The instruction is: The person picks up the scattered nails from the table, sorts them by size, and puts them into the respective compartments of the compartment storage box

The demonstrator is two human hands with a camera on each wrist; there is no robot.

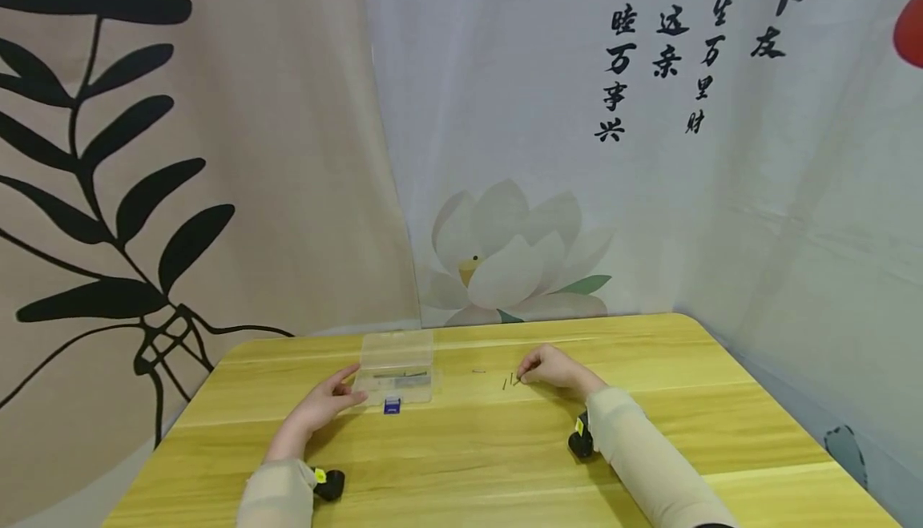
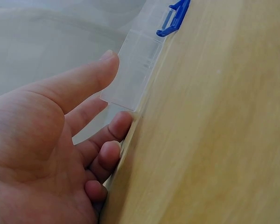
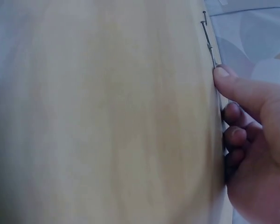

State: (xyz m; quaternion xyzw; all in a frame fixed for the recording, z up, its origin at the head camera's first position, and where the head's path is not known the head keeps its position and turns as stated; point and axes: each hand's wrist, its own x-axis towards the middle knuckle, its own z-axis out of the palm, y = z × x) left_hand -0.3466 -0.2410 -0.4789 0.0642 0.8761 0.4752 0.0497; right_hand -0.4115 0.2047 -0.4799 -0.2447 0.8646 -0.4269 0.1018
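A clear plastic box stands on the table with its lid raised and a blue latch at its front. Several thin dark pieces lie inside it. My left hand is at the box's left side, thumb by the front corner, fingers loosely bent along the edge; the left wrist view shows the thumb overlapping the clear wall. Over to the right, my right hand pinches a small nail between thumb and fingers, low at the tabletop. Other nails lie just left of those fingertips.
One more nail lies between the box and my right hand. The wooden table reaches back to a printed curtain with a lotus and dark writing. Black wrist devices sit below both sleeves.
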